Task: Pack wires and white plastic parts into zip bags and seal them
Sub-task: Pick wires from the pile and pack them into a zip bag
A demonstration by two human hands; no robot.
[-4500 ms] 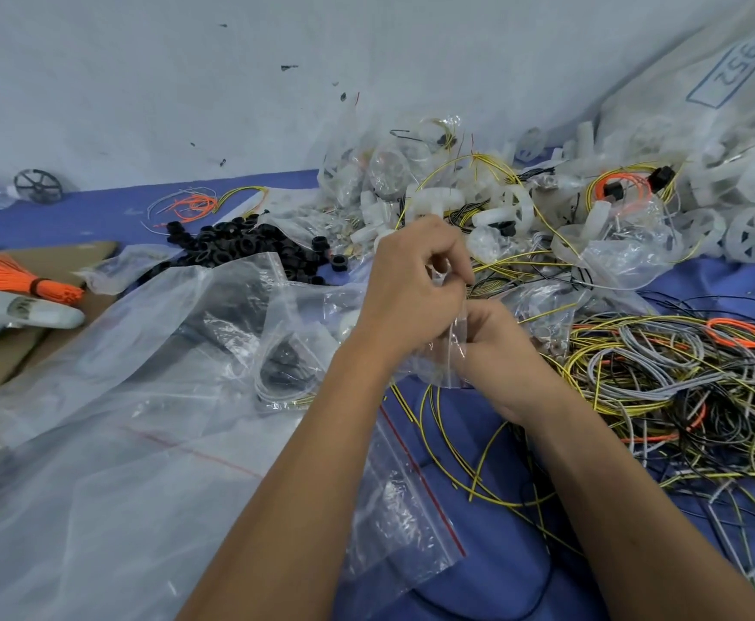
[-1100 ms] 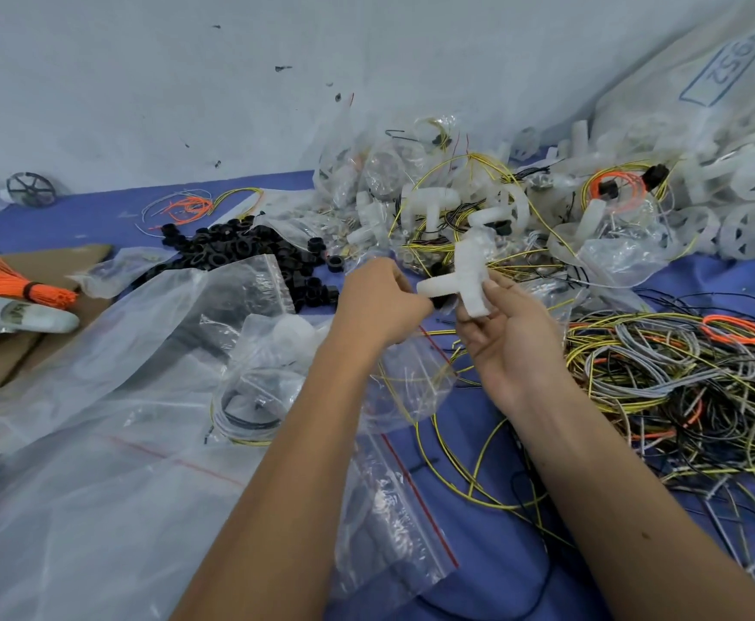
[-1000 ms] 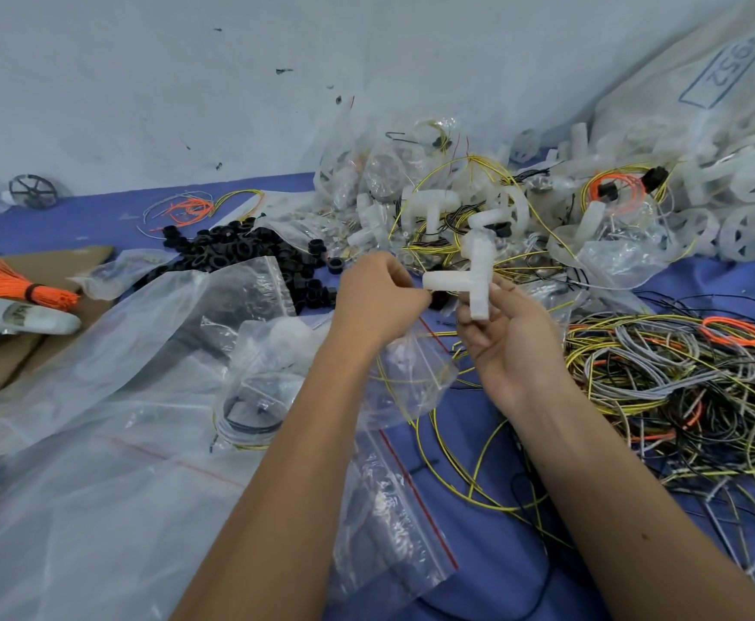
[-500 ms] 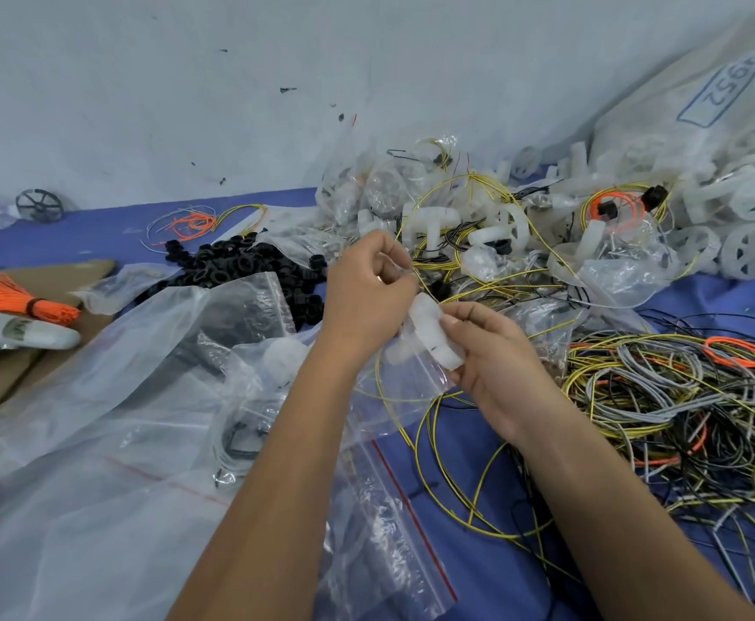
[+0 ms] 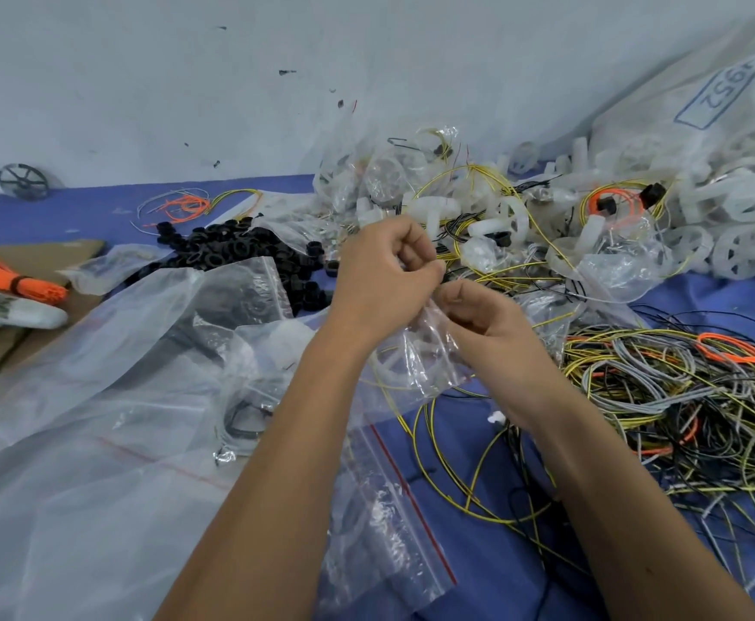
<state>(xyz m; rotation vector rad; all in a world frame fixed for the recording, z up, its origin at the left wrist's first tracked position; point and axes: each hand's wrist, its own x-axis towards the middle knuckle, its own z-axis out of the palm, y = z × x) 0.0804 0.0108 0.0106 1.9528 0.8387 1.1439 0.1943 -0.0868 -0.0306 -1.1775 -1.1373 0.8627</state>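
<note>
A small clear zip bag (image 5: 416,358) hangs between my hands above the blue table. A white plastic part and yellow wire show through its film. My left hand (image 5: 382,273) pinches the bag's top edge with curled fingers. My right hand (image 5: 485,327) grips the same top edge from the right, fingers curled. A tangle of yellow, grey, black and orange wires (image 5: 680,387) lies to the right. White plastic wheel parts (image 5: 734,230) are heaped at the back right.
Large clear plastic bags (image 5: 111,396) cover the left and front, one with a red zip line (image 5: 407,481). Black rings (image 5: 236,253) are piled behind them. An orange wire bundle (image 5: 3,280) and cardboard lie far left. A big sack (image 5: 689,109) leans on the wall.
The white cross-shaped part, held in the open a second ago, has gone into the small bag. Both hands have moved to the bag's top edge.
</note>
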